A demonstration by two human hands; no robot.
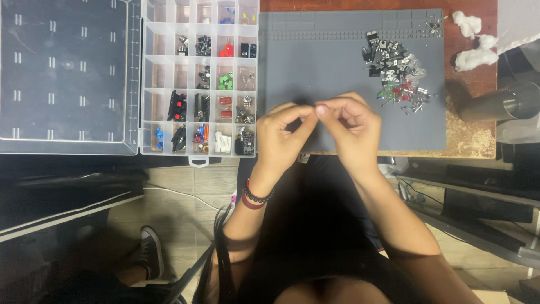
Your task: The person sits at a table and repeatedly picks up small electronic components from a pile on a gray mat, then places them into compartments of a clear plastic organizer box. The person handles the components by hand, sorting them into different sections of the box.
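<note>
held item: tiny part, too small to identify, pinched between both hands' fingertips over grey silicone work mat (337, 73), near edge
left hand (279, 138): fingertips pinched together on part
right hand (350, 130): pinching same part, steadying
pile: loose heap of metal-legged electronic components (395, 70), mat's far right
organizer: clear plastic compartment box (199, 76), left of mat, lid open for access
cotton: white tufts (472, 42), right of mat

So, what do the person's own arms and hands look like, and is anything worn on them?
Both forearms are bare, without sleeves or gloves. The left hand has a black beaded bracelet and a dark red band at its wrist. The right hand wears nothing visible.
</note>
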